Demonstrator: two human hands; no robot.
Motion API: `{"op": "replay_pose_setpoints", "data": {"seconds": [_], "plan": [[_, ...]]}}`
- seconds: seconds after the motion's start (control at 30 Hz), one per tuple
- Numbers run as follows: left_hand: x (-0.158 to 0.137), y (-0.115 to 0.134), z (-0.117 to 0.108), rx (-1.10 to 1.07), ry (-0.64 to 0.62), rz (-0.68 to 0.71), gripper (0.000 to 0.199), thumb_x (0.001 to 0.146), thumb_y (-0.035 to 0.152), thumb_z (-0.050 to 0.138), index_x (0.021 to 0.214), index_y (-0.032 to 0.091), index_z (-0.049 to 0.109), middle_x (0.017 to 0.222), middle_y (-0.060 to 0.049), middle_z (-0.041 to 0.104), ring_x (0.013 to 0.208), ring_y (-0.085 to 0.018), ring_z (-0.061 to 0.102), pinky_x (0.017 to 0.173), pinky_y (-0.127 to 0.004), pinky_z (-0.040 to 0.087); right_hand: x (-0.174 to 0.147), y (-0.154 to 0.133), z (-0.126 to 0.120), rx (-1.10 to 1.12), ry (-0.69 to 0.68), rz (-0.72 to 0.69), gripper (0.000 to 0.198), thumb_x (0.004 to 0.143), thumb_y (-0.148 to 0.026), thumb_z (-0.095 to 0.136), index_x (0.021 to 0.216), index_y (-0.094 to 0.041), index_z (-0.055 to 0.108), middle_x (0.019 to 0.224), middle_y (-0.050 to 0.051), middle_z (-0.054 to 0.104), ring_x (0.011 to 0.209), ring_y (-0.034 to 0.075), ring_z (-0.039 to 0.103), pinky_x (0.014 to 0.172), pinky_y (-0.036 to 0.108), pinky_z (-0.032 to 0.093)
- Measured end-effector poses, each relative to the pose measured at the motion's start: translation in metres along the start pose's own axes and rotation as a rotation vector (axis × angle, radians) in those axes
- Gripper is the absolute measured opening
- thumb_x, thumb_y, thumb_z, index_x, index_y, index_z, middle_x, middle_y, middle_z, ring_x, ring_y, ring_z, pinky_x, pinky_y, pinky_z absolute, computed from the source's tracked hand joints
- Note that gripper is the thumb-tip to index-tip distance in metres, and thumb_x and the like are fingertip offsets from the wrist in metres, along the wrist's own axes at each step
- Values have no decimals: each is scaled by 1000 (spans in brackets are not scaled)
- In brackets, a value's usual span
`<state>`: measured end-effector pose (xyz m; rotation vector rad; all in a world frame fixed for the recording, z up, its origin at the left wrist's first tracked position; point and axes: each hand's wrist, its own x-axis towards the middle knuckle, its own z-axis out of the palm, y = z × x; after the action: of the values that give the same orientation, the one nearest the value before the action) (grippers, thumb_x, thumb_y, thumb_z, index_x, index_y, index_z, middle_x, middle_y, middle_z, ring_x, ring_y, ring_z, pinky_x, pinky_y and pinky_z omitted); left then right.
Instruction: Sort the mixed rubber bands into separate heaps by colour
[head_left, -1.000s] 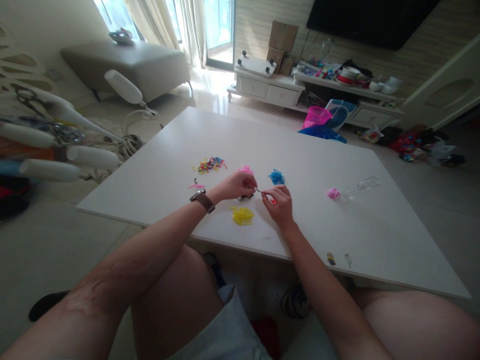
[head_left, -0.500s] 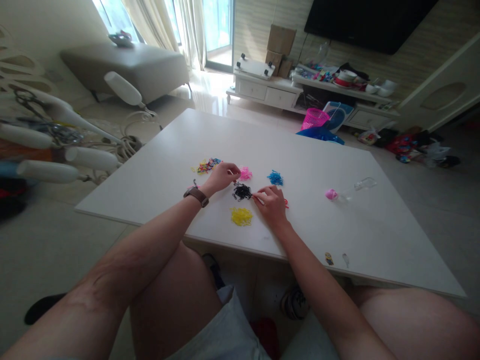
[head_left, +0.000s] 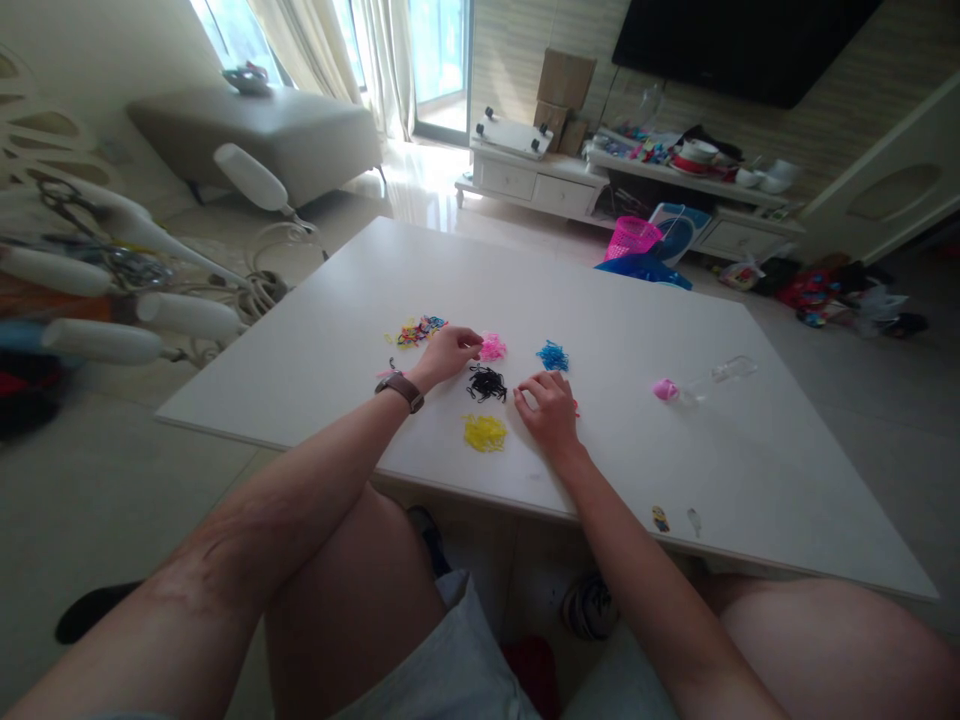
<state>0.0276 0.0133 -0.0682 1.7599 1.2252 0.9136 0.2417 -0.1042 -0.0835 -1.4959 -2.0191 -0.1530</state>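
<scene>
My left hand [head_left: 451,352], with a dark watch on the wrist, reaches to the left edge of a pile of pink rubber bands [head_left: 493,347]. Its fingers are bent together at the tips; whether a band is between them is too small to tell. Just right of the black rubber bands [head_left: 487,382], my right hand [head_left: 549,404] rests low over the table, thumb and fingers slightly apart and nothing visible in them. Yellow bands [head_left: 485,433] lie nearer me, blue bands [head_left: 553,356] beyond my right hand. Red bands [head_left: 576,408] are mostly hidden behind it.
The white table [head_left: 637,330] bears a mixed-colour pile of bands [head_left: 420,331] beyond my left wrist. On the right lies a clear tube-like item with a pink end [head_left: 664,390]. A small yellow cartoon figure [head_left: 660,518] lies by the near edge.
My right hand has drawn slightly right, off the edge of the black pile, and its fingertips have parted. My left fingertips have closed a little beside the pink pile.
</scene>
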Motion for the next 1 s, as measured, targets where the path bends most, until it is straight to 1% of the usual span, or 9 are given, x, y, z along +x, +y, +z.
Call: {"op": "replay_pose_setpoints", "data": {"seconds": [0.1, 0.17, 0.3, 0.37, 0.53, 0.67, 0.77, 0.93, 1.0], "plan": [[2, -3, -2, 33, 2, 41, 19, 77, 25, 65, 90, 15, 76, 81, -7, 77, 75, -18, 71, 71, -27, 52, 0, 1, 0, 1, 2, 3, 16, 97, -28, 61, 83, -24, 67, 90, 5, 67, 98, 24, 55, 88, 39, 39], [2, -4, -4, 84, -20, 89, 19, 78, 26, 64, 89, 15, 75, 84, -8, 77, 77, -18, 70, 72, -27, 51, 0, 1, 0, 2, 7, 3, 15, 96, -27, 61, 82, -24, 66, 90, 5, 67, 97, 25, 55, 87, 40, 40], [0, 0, -6, 186, -163, 144, 21, 80, 23, 57, 91, 17, 75, 88, -6, 78, 79, -18, 68, 75, -28, 51, -1, 1, 0, 6, 11, 1, 14, 95, -26, 61, 81, -25, 65, 89, 5, 67, 96, 25, 55, 87, 40, 40], [-2, 3, -5, 218, -203, 161, 22, 80, 20, 54, 90, 17, 74, 90, -6, 78, 79, -18, 67, 76, -28, 51, 0, 0, 0, 8, 12, 1, 14, 95, -25, 61, 81, -25, 65, 89, 5, 67, 97, 25, 55, 87, 40, 40], [-3, 2, -2, 280, -197, 199, 25, 79, 19, 53, 93, 17, 74, 95, -7, 77, 83, -19, 67, 81, -30, 51, 0, 0, 0, 7, 2, 10, 15, 94, -24, 61, 79, -24, 64, 89, 5, 66, 97, 25, 54, 87, 40, 40], [-3, 1, -2, 279, -200, 202, 27, 79, 20, 54, 97, 17, 74, 99, -7, 77, 87, -20, 68, 83, -30, 51, 0, 1, 1, 8, -3, 15, 16, 94, -24, 61, 78, -24, 63, 89, 5, 66, 97, 25, 54, 87, 40, 40], [-4, 6, -2, 244, -210, 209, 27, 81, 20, 53, 99, 17, 73, 103, -7, 77, 92, -20, 68, 87, -31, 51, 0, 1, 1, 12, -4, 20, 16, 94, -24, 61, 78, -24, 63, 89, 5, 66, 97, 25, 54, 88, 40, 40], [-8, 18, -1, 201, -331, 255, 25, 86, 23, 51, 97, 18, 72, 101, -6, 77, 95, -20, 67, 90, -32, 51, 0, 0, 0, 14, -12, 22, 15, 93, -24, 61, 78, -24, 63, 90, 5, 66, 97, 25, 54, 88, 40, 40], [-9, 19, 1, 212, -351, 260, 26, 87, 25, 50, 99, 18, 72, 103, -6, 77, 96, -21, 67, 91, -32, 51, 0, -1, 0, 13, -7, 21, 15, 93, -23, 62, 78, -24, 63, 89, 5, 66, 96, 25, 55, 88, 40, 40]]}}
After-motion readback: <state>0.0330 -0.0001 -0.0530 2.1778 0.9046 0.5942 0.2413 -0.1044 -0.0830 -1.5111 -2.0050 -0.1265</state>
